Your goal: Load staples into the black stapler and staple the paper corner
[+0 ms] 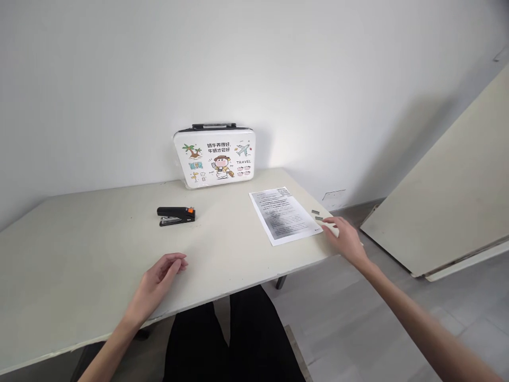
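My left hand [161,276] rests on the near part of the table, its fingers loosely curled in with nothing showing in them. Beyond it lies a black stapler [176,215] with an orange patch at its right end. At the table's right end, my right hand [344,239] reaches over with thumb and forefinger apart. Its forefinger tip is beside a small grey staple strip [318,218], and a second staple strip [315,211] lies just behind. Left of that hand, a printed sheet of paper [284,215] lies flat; its near right corner is close to the thumb.
A white case [217,159] with cartoon prints and a black handle stands upright against the wall at the back of the table [99,254]. A pale panel [445,201] leans at the right, beyond the table's right edge, above a grey floor [350,318].
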{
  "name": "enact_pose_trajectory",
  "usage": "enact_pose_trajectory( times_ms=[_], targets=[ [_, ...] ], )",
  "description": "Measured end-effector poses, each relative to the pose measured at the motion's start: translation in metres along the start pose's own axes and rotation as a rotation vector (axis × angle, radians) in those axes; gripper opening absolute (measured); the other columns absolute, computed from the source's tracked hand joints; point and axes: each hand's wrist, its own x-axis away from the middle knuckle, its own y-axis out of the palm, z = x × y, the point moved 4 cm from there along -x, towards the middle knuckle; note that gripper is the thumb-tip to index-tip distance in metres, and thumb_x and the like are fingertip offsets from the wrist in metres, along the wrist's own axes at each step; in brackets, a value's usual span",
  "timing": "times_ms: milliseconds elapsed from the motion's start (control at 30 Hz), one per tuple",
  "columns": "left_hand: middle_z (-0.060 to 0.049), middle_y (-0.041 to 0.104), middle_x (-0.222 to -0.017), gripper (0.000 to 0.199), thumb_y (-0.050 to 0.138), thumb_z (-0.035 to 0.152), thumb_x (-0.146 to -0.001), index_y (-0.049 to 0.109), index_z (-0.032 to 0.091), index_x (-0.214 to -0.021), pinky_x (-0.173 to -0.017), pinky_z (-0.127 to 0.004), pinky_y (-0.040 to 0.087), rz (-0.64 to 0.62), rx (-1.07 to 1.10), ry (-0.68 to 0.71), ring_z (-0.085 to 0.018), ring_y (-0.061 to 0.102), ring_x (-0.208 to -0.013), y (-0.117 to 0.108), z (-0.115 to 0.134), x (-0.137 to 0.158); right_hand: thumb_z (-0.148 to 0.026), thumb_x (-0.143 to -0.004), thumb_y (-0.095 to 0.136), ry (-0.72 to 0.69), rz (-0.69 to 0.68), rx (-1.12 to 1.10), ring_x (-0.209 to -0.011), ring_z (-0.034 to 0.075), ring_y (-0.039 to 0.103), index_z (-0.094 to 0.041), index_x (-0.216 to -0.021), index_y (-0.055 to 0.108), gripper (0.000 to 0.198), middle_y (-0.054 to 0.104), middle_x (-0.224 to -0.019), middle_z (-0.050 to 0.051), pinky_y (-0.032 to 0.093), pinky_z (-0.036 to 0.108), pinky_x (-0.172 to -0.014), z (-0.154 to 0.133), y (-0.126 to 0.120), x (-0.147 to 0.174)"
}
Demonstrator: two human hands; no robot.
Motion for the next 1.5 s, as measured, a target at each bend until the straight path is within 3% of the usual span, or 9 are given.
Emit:
enact_pose_trajectory(
  times_ms=[167, 433, 600, 800, 1067, 1233, 1333, 1433, 1500],
  targets=[
    [-0.008, 0.078, -0.104, 0.060, 0.057, 0.079, -0.087, 0.070, 0.025, -0.110, -0.100, -0.044, 0.057, 0.004, -0.026, 0.031, -0.030, 0.074, -0.104, 0.001, 0.001, -0.001, -0.048, -0.108, 0.042, -0.237, -0.117, 0.004, -0.137, 0.031, 0.056, -0.025, -0.137, 0.061, 0.042, 0.064, -0.144, 0.012, 0.045, 0.050, -0.115, -0.057, 0.008, 0.036],
    [-0.007, 0.079, -0.103, 0.055, 0.054, 0.074, -0.092, 0.071, 0.025, -0.111, -0.097, -0.041, 0.058, 0.015, -0.063, 0.079, -0.029, 0.076, -0.103, -0.001, -0.006, -0.002, -0.050, -0.112, 0.027, -0.233, -0.291, 0.182, -0.160, 0.029, 0.028, -0.029, -0.159, 0.045, 0.055, 0.036, -0.171, 0.006, 0.029, 0.057, -0.128, -0.089, 0.038, 0.053],
    [-0.007, 0.075, -0.120, 0.044, 0.051, 0.063, -0.097, 0.070, 0.026, -0.113, -0.092, -0.038, 0.059, 0.034, -0.197, 0.204, -0.027, 0.073, -0.107, 0.004, -0.008, -0.003, -0.052, -0.112, 0.027, -0.250, -0.349, 0.202, -0.160, 0.030, 0.028, -0.028, -0.160, 0.046, 0.057, 0.034, -0.171, 0.004, 0.031, 0.057, -0.128, -0.102, 0.046, 0.067],
    [-0.012, 0.065, -0.136, 0.039, 0.049, 0.050, -0.099, 0.066, 0.024, -0.121, -0.116, -0.055, 0.042, 0.110, -0.528, 0.457, -0.033, 0.057, -0.131, 0.013, -0.019, -0.048, -0.047, -0.113, 0.031, -0.326, -0.351, 0.190, -0.158, 0.029, 0.033, -0.031, -0.159, 0.047, 0.052, 0.038, -0.170, 0.003, 0.034, 0.057, -0.126, -0.141, 0.044, 0.087],
    [-0.015, 0.054, -0.148, 0.054, 0.042, 0.054, -0.099, 0.060, 0.021, -0.138, -0.118, -0.058, 0.035, 0.115, -0.660, 0.311, -0.038, 0.047, -0.140, 0.006, -0.038, -0.113, -0.045, -0.112, 0.038, -0.427, -0.351, 0.151, -0.154, 0.031, 0.041, -0.032, -0.155, 0.052, 0.047, 0.045, -0.166, 0.003, 0.037, 0.061, -0.125, -0.187, 0.045, 0.109],
    [-0.014, 0.053, -0.152, 0.057, 0.042, 0.057, -0.098, 0.061, 0.022, -0.139, -0.121, -0.057, 0.032, 0.098, -0.625, 0.276, -0.037, 0.048, -0.140, 0.001, -0.041, -0.127, -0.043, -0.111, 0.041, -0.479, -0.383, 0.089, -0.150, 0.031, 0.046, -0.032, -0.152, 0.055, 0.044, 0.051, -0.162, 0.004, 0.042, 0.059, -0.123, -0.217, 0.043, 0.124],
    [-0.015, 0.056, -0.151, 0.061, 0.030, 0.057, -0.102, 0.061, 0.018, -0.139, -0.122, -0.056, 0.033, 0.085, -0.582, 0.245, -0.036, 0.048, -0.142, -0.004, -0.042, -0.133, -0.043, -0.111, 0.043, -0.493, -0.420, 0.026, -0.148, 0.032, 0.048, -0.031, -0.150, 0.058, 0.043, 0.053, -0.160, 0.005, 0.045, 0.058, -0.120, -0.243, 0.040, 0.132],
    [-0.015, 0.059, -0.149, 0.068, 0.020, 0.060, -0.105, 0.059, 0.017, -0.139, -0.122, -0.050, 0.036, 0.051, -0.543, 0.248, -0.032, 0.050, -0.143, -0.009, -0.040, -0.127, -0.043, -0.111, 0.043, -0.541, -0.512, -0.111, -0.149, 0.030, 0.047, -0.034, -0.150, 0.058, 0.042, 0.053, -0.160, 0.002, 0.046, 0.054, -0.121, -0.267, 0.035, 0.134],
    [-0.013, 0.059, -0.151, 0.069, 0.028, 0.067, -0.103, 0.059, 0.018, -0.141, -0.122, -0.047, 0.037, 0.019, -0.533, 0.270, -0.031, 0.050, -0.143, -0.013, -0.039, -0.116, -0.045, -0.111, 0.043, -0.555, -0.589, -0.222, -0.150, 0.027, 0.046, -0.036, -0.152, 0.054, 0.044, 0.050, -0.163, 0.000, 0.048, 0.047, -0.121, -0.274, 0.031, 0.130]
  ],
)
